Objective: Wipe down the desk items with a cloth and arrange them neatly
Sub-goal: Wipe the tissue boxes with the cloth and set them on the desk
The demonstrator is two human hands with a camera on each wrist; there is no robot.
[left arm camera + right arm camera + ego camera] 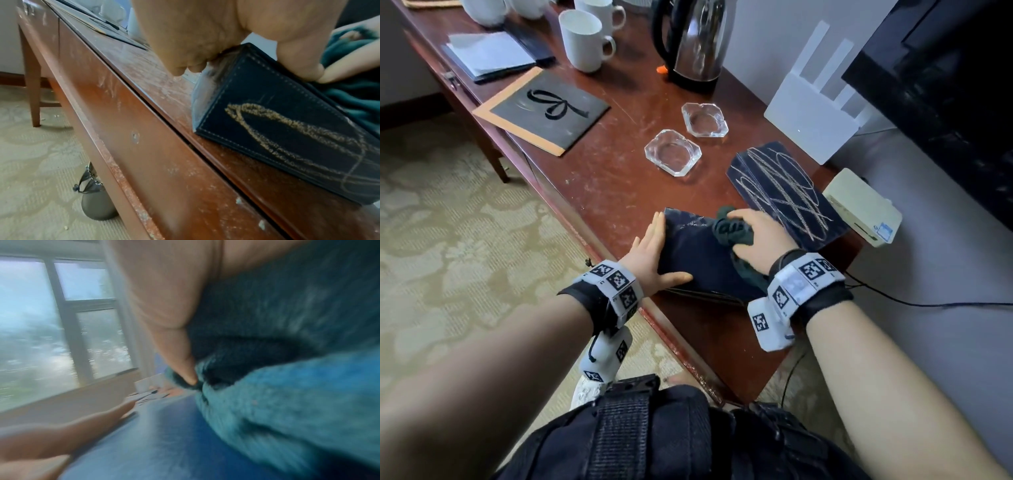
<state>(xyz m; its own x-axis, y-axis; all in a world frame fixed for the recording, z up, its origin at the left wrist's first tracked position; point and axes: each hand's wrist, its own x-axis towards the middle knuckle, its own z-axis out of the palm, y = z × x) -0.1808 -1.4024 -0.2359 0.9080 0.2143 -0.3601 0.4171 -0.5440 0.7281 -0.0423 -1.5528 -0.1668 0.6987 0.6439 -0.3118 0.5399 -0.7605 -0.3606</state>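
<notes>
Left hand point(654, 253) flat and straight-fingered against the left side of a dark blue stitched box point(698, 260) at the near edge of the wooden desk point(606, 171), thumb across its near corner. Right hand point(760, 236) curled round a bunched teal cloth point(732, 231), pressed onto the box top. Farther back: two glass ashtrays point(673, 157), a matching dark box point(787, 192) to the right, white mugs point(585, 41) and a kettle point(691, 44) at the far end.
</notes>
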